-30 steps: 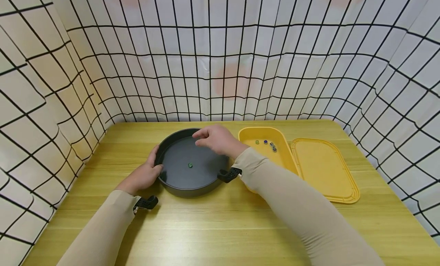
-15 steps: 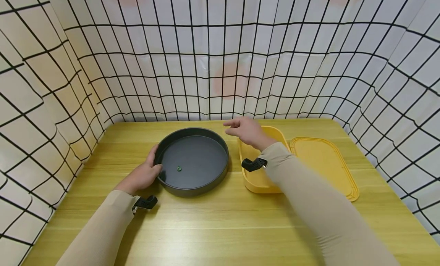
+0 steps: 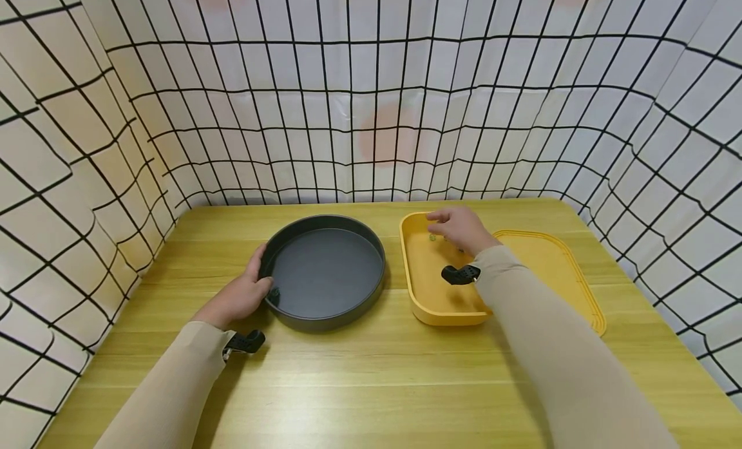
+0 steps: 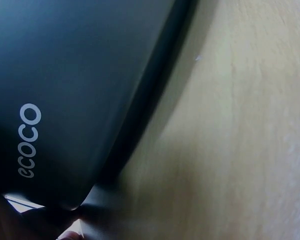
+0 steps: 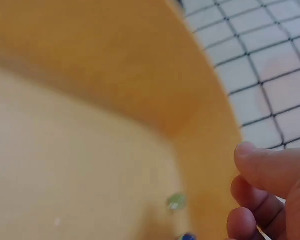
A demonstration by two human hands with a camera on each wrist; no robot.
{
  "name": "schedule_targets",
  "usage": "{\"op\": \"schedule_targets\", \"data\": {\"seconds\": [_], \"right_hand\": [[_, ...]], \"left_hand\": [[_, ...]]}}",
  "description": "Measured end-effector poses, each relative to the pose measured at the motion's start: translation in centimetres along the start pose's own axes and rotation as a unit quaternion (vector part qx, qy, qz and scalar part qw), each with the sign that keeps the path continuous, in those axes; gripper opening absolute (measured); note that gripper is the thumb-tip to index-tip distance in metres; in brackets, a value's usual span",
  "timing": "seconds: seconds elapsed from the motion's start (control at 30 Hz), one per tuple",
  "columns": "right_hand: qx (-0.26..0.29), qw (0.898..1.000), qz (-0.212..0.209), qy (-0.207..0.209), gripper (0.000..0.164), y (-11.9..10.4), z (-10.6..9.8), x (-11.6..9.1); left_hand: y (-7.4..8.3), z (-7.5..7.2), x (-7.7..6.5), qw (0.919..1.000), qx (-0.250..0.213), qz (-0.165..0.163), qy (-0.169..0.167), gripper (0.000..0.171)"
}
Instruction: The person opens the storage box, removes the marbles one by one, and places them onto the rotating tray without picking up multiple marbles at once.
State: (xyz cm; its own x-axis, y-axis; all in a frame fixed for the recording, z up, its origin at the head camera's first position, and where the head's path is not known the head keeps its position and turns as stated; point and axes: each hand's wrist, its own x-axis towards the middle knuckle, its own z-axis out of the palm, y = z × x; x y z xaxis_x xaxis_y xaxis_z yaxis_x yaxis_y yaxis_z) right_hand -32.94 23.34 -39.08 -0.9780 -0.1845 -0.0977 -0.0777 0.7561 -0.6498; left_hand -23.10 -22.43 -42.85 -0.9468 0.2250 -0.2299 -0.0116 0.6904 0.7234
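My left hand (image 3: 243, 297) grips the left wall of a round dark grey tray (image 3: 324, 320), its thumb at the rim. White "ecoco" lettering on a dark surface (image 4: 65, 100) fills much of the left wrist view. A small dark green marble (image 3: 274, 295) shows inside the tray beside the left thumb. Over the back of a yellow box (image 3: 431, 294) hovers my right hand (image 3: 462, 229), fingers loosely bent with nothing between them. Below those fingers, a light green marble (image 5: 176, 201) and a blue marble (image 5: 187, 236) lie on the box floor. The hand hides other marbles.
Right of the box lies a flat yellow lid (image 3: 547, 262), partly behind the right forearm. All of this rests on a wooden table (image 3: 348, 384). A white curtain (image 3: 324, 114) with a black grid encloses the back and sides.
My right hand has moved right from above the tray to above the yellow box. The green marble has rolled left across the tray towards its left wall. The left hand keeps its place.
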Motion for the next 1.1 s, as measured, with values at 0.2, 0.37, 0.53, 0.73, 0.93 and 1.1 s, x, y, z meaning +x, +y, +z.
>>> {"op": "schedule_targets", "data": {"seconds": [0.2, 0.37, 0.53, 0.73, 0.93, 1.1], "right_hand": [[-0.040, 0.999, 0.014, 0.001, 0.044, 1.8, 0.8, 1.0], [-0.063, 0.997, 0.032, 0.006, 0.043, 2.1, 1.3, 1.2], [-0.096, 0.994, 0.044, 0.008, 0.040, 1.6, 1.8, 1.0], [-0.122, 0.992, 0.041, 0.007, 0.038, 1.4, 2.2, 0.9], [-0.145, 0.989, 0.033, 0.000, 0.038, 1.4, 2.5, 0.9], [-0.128, 0.991, 0.032, -0.011, 0.039, 1.5, 2.7, 1.0]], "left_hand": [[0.0, 0.0, 0.0, 1.0000, -0.004, 0.000, -0.005, 0.078], [0.0, 0.0, 0.0, 1.0000, -0.003, 0.007, 0.001, 0.078], [-0.2, 0.0, 0.2, 0.9997, 0.001, 0.022, 0.005, 0.078], [-0.2, 0.0, 0.1, 0.9996, -0.011, 0.024, 0.003, 0.077], [-0.1, 0.0, 0.0, 0.9998, -0.014, 0.013, 0.001, 0.078], [-0.1, -0.1, 0.0, 0.9999, -0.015, 0.007, -0.002, 0.078]]}}
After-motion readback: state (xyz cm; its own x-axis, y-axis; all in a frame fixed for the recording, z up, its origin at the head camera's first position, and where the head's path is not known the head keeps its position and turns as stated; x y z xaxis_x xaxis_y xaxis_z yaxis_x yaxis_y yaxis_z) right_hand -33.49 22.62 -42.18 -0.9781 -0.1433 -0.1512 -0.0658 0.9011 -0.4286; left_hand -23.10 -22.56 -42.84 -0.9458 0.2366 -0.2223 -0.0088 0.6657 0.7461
